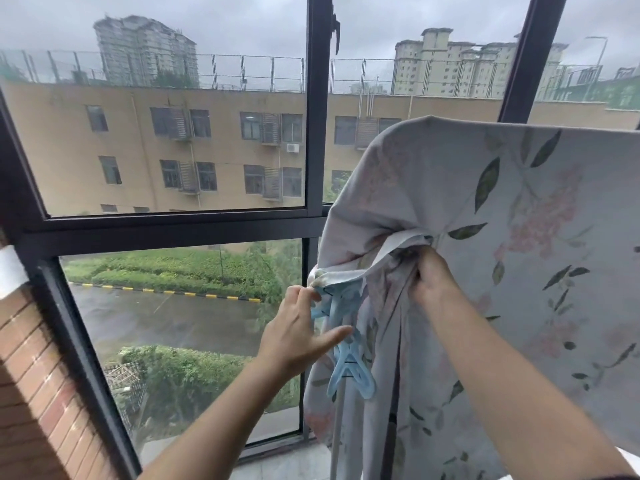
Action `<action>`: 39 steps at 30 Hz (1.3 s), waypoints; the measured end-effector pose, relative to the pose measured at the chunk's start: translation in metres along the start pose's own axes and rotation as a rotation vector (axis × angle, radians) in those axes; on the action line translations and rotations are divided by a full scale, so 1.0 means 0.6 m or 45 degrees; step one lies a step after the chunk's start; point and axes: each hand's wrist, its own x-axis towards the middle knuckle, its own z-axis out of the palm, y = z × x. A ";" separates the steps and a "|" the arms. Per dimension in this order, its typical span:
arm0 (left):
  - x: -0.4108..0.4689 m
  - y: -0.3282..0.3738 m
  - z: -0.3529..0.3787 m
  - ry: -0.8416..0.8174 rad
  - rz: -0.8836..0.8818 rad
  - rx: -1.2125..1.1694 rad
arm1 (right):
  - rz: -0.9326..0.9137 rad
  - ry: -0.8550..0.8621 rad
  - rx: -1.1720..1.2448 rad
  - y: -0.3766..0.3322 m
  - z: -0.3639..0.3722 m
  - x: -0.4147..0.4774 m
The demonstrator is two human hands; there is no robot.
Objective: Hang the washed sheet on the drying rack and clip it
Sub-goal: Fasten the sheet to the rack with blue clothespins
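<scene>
A pale grey sheet (pixel 519 209) printed with green leaves and pink flowers hangs over the drying rack, which the cloth hides almost wholly. My right hand (pixel 433 278) grips a gathered bunch of the sheet just below the top fold. To the left, my left hand (pixel 301 330) pinches a light blue plastic clip (pixel 349 362) at its upper end, right by the sheet's white-backed edge (pixel 332 275). The clip hangs down against the cloth's left side. A thin white rack post (pixel 334 445) shows under the sheet.
A dark-framed window (pixel 317 133) fills the view straight ahead, close behind the sheet's left edge. A brick wall (pixel 38 393) stands at the lower left. The pale sill or floor (pixel 287 462) runs below the window.
</scene>
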 end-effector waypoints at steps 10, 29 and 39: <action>0.011 -0.041 -0.071 0.135 0.098 -0.267 | 0.000 -0.026 0.086 -0.010 0.009 -0.038; -0.028 -0.038 -0.203 -0.604 0.091 -1.858 | -0.257 -0.215 -0.435 0.023 0.015 -0.103; 0.033 0.034 -0.163 -0.096 -0.109 -1.713 | -0.563 -0.925 -0.862 -0.005 -0.015 -0.181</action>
